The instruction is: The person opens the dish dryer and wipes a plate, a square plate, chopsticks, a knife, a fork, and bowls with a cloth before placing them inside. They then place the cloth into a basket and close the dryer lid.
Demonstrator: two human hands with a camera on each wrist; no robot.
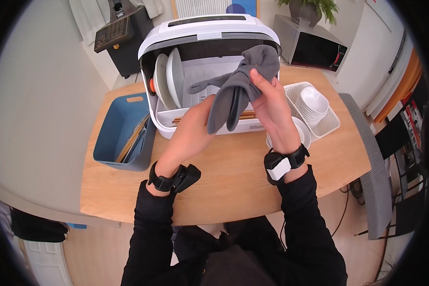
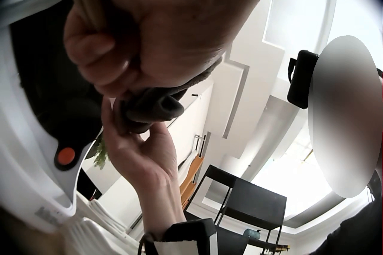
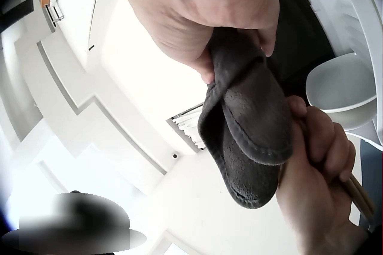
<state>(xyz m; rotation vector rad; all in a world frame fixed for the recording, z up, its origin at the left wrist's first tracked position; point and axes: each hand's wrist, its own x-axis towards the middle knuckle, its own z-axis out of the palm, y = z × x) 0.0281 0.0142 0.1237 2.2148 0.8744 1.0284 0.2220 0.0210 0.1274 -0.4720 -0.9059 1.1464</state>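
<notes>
A dark grey cloth (image 1: 233, 90) hangs folded in front of the dish dryer, with a seam along its loose edges (image 3: 257, 156). My right hand (image 1: 271, 102) grips its upper part, thumb on top. On the left, my left hand (image 1: 193, 128) is curled in a fist against the cloth's lower side. Thin wooden chopsticks (image 3: 361, 198) stick out of this fist in the right wrist view; their other end is hidden by the hand and cloth. Sticks (image 1: 248, 115) also show behind the cloth, at the dryer's front.
The white dish dryer (image 1: 207, 31) stands open, with plates (image 1: 175, 78) upright at its left. A blue bin (image 1: 124, 131) holding long utensils is at left. To the right, a white basket (image 1: 336, 125) holds stacked bowls (image 1: 313, 105); plates (image 1: 302, 133) lie near it.
</notes>
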